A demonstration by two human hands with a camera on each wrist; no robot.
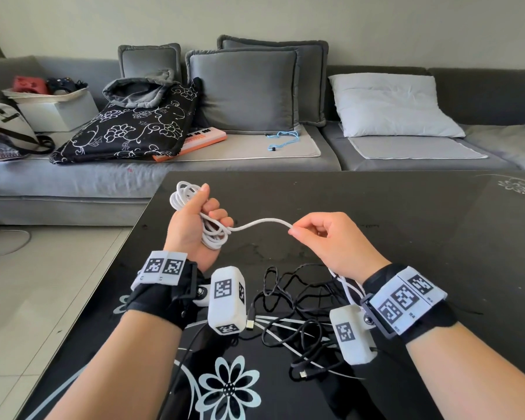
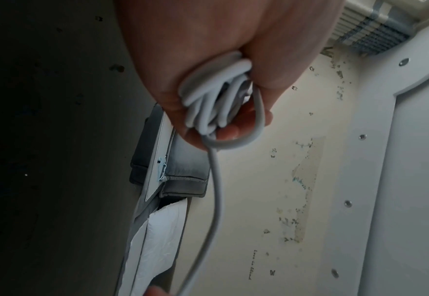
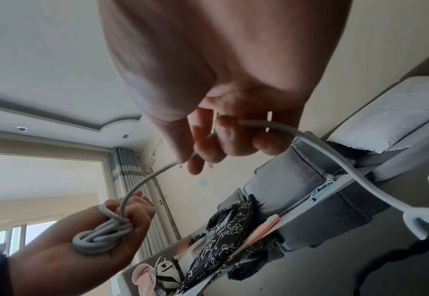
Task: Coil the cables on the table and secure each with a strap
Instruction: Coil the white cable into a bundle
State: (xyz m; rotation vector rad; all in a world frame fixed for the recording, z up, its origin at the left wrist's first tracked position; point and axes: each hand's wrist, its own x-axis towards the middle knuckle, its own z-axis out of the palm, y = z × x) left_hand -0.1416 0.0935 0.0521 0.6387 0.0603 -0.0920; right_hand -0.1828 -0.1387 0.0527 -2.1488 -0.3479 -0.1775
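Left hand [image 1: 191, 228]: I see it fisted round the white cable [image 1: 264, 222] coil, above the table [image 1: 422, 213].
Right hand [image 1: 331, 237]: pinches the free run.
Head view only: black cables [image 1: 297, 310] tangled below.

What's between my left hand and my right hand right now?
A free span of the white cable arcs from the coil held in the left hand to the pinching right hand, above the bare black table; clearest in the head view.
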